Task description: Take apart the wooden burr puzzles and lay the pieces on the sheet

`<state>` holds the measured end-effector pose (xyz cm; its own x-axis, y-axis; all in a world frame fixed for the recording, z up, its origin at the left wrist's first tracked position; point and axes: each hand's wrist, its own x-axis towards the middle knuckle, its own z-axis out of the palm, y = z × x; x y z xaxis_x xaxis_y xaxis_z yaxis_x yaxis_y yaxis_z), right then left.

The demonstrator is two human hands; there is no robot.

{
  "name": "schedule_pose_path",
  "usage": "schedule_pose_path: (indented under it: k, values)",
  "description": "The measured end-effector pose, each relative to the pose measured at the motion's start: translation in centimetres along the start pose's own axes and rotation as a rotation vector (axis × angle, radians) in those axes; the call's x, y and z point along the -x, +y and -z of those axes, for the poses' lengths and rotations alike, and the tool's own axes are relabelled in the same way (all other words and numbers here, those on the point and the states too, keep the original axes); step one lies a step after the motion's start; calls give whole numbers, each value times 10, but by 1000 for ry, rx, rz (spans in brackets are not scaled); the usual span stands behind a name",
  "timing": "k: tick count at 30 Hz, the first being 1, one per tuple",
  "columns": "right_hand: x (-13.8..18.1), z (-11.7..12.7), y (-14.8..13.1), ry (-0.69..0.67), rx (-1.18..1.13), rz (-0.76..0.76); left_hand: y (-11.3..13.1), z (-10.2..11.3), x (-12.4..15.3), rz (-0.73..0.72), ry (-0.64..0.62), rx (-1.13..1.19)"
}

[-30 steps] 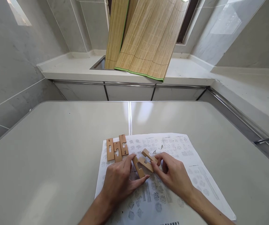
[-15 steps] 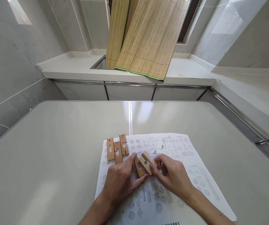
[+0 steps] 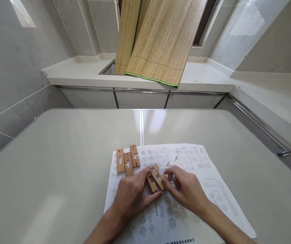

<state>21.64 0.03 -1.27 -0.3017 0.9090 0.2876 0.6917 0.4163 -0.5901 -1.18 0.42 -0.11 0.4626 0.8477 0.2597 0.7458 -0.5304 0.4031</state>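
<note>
Head view: on the pale bench (image 3: 59,162) lies a printed sheet (image 3: 201,169), and both hands meet over its middle. The left hand (image 3: 131,195) and the right hand (image 3: 186,189) each pinch a pair of notched wooden blocks (image 3: 155,178) that lie pressed side by side on the sheet. The left thumb and forefinger close on the pair's left flank and near end; the right fingertips close on its right flank, toward its far end. So both grips are clenched on the blocks, neither released.

The pair's long axis runs slantwise, its far end pointing toward about 11 o'clock and its near end toward 5 o'clock. A small square notch shows on its top face.

At 10 o'clock from the pair, well clear of the fingers, three flat slotted wooden pieces (image 3: 127,161) lie side by side, touching one another, their long axes pointing nearly to 12 o'clock. The leftmost bears a "2" at its far end.

At 12 o'clock, beyond the bench, rolled bamboo mats (image 3: 158,40) lean over a white counter (image 3: 79,73).
</note>
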Motion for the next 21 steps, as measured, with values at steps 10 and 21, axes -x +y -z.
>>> schedule_pose_path:
  k: [10, 21]
  values:
    - [0, 1, 2, -48, -32, 28, 4, 4, -1, -47, 91, 55]
    - [1, 0, -5, -124, -53, 134, 7, 6, -5, -146, -20, 73]
